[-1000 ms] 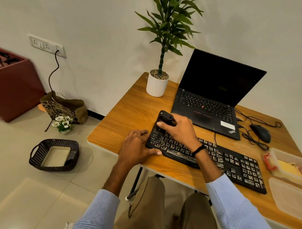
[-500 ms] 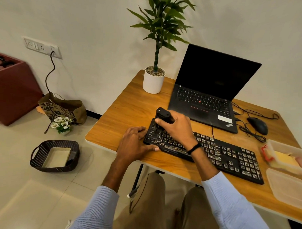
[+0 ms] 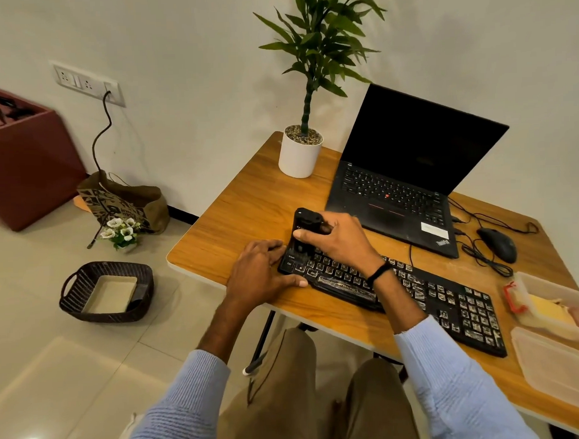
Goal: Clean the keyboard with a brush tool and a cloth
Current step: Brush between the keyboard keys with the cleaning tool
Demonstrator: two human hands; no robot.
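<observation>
Right hand (image 3: pixel 341 242): fingers and thumb curled round a black brush tool (image 3: pixel 306 222) and clamped on it. The tool stands roughly upright, its lower end down on the far-left corner of the keyboard (image 3: pixel 448 307). The bristles are hidden, so I cannot tell whether they touch the keys. There is a dark band on that wrist.

Left hand (image 3: pixel 262 272), at 8 o'clock from the right hand: it grips nothing, and the fingers lie loosely spread on the table (image 3: pixel 245 201) against the keyboard's left end. The thumb is straight along the keyboard's front edge.

The keyboard is black with pale smears on the keys. It runs diagonally from the hands toward 4 o'clock.

Outward from the right hand:
- 1 o'clock: open laptop (image 3: pixel 395 191) with a dark screen, just behind the keyboard.
- 12 o'clock: white pot (image 3: pixel 299 158) holding a green plant.
- 3 o'clock: black mouse (image 3: pixel 498 245) among loose cables.
- 4 o'clock, at the table's right edge: clear container (image 3: pixel 543 296) with something yellow inside that I cannot identify. A clear lid (image 3: pixel 555 364) lies just nearer to the person.
- 8 to 9 o'clock, on the floor: dark woven basket (image 3: pixel 87 288).
- 9 to 10 o'clock, further out on the floor: small flowers (image 3: pixel 121 230) and a paper bag (image 3: pixel 130 200).
</observation>
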